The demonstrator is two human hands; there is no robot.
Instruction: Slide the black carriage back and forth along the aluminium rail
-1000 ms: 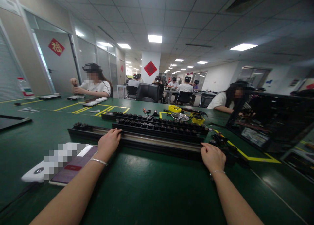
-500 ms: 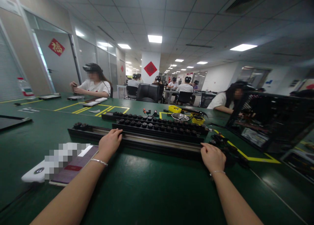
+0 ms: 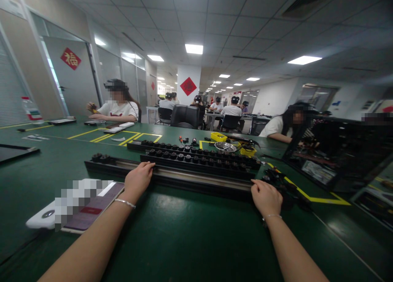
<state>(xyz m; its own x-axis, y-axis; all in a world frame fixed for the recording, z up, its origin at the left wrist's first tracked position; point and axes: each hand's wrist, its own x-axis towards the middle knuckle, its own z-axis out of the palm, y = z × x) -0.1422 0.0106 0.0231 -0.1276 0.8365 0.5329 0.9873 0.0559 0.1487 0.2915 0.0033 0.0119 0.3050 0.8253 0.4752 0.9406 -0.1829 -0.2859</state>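
Observation:
A long black channel [image 3: 196,177] with a pale metallic inside lies across the green table in front of me. My left hand [image 3: 140,178] has its fingers closed over the near edge, left of the middle. Toward the right end, my right hand [image 3: 267,196] grips the same channel, its fingertips bent over the rim. Two round black parts [image 3: 100,157] sit at the channel's left end. Just behind it lie two more long black strips, the nearer strip [image 3: 196,161] carrying a row of round, socket-like black parts. My palms and the undersides of my fingers are hidden.
A white device [image 3: 41,218] and a purple-covered booklet [image 3: 92,212] lie left of my left forearm. Beyond the strips are a yellow bin [image 3: 218,137] and a round metal dish [image 3: 225,146]. An open black case [image 3: 337,155] stands at right. Two people sit across the table.
My hands and the channel have hardly moved; my left hand is shifted very slightly right. The person at left has moved their hands and turned the body slightly.

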